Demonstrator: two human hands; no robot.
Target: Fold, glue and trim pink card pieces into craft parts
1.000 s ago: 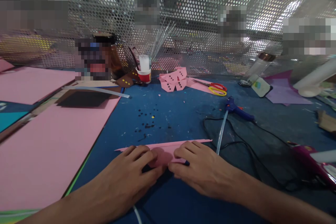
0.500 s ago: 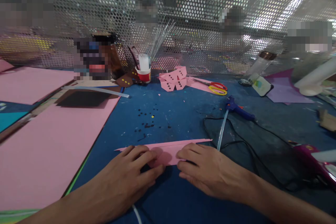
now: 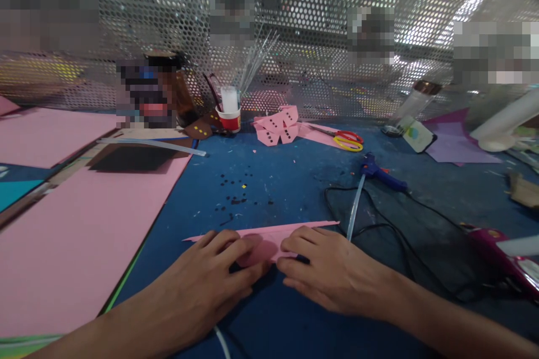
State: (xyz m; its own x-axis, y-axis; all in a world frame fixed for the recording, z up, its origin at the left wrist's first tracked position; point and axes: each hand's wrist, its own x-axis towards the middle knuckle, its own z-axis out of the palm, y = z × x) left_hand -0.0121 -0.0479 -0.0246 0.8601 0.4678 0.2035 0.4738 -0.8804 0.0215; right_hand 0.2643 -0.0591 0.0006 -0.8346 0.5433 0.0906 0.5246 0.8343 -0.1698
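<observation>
A folded strip of pink paper lies on the blue table in front of me, its long far edge running left to right. My left hand grips its left part, thumb at the near edge and fingers curled over the top. On the right part, my right hand is closed in the same way, its fingertips near the left thumb. Both palms hide the strip's ends in part. Beyond them are small dark paper squares and a pink butterfly-shaped paper cutout with black squares on it.
Large pink sheets cover the left side. A blue glue gun with a cord lies at right. Red-and-yellow scissors, a paper cup of tools and purple paper stand or lie farther back, before a perforated metal screen.
My left thumb and right fingers have come slightly closer together along the strip's near edge. The paper itself has hardly moved.
</observation>
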